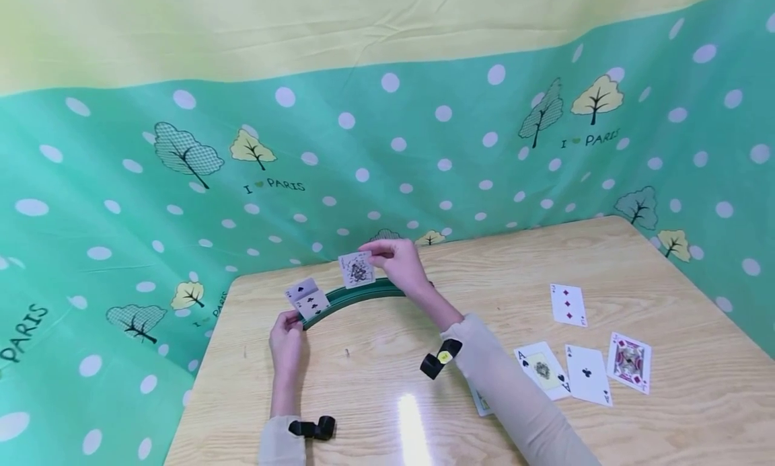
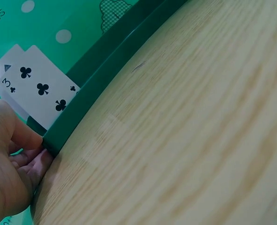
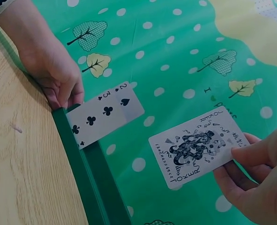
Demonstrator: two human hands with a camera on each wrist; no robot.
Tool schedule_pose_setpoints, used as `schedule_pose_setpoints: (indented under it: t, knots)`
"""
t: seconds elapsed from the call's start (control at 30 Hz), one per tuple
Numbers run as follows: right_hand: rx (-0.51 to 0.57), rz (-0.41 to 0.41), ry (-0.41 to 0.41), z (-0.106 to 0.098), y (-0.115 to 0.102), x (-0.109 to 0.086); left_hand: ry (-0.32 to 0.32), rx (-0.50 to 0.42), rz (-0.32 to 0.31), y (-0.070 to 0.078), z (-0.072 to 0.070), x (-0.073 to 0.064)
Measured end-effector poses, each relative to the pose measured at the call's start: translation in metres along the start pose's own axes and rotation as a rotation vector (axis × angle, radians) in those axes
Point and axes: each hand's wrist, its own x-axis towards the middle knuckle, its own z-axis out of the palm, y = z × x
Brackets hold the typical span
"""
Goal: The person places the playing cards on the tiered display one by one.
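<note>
A curved green card holder lies toward the back of the wooden table. My left hand grips its left end between thumb and fingers. Standing in the slot near that hand are a three of clubs and, partly hidden behind it, a two of spades. Between thumb and fingers my right hand pinches a black-and-white joker by one edge. The joker's face shows, and in the head view its lower edge overlaps the middle of the holder.
To the right lie a three of diamonds, an ace of spades, a single-club card and a red picture card. Another card is mostly under the right sleeve. A green dotted cloth hangs behind the table.
</note>
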Motion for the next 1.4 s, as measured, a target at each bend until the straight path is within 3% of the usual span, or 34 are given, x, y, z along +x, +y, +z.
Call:
schedule_pose_setpoints:
  t: [0.57, 0.87, 1.17, 1.4]
  knots:
    - [-0.018, -0.020, -0.016, -0.002, 0.004, 0.004, -0.016, -0.016, 0.004, 0.006, 0.009, 0.003]
    - [-0.034, -0.031, -0.048, 0.013, 0.011, 0.008, -0.021, 0.000, -0.005, 0.005, 0.004, 0.003]
    - [-0.064, -0.068, -0.007, 0.027, 0.022, 0.013, -0.045, -0.017, -0.004, 0.005, 0.005, 0.003]
    - [-0.179, -0.149, -0.049, 0.044, 0.032, 0.017, -0.022, 0.006, -0.016, 0.000, 0.000, 0.000]
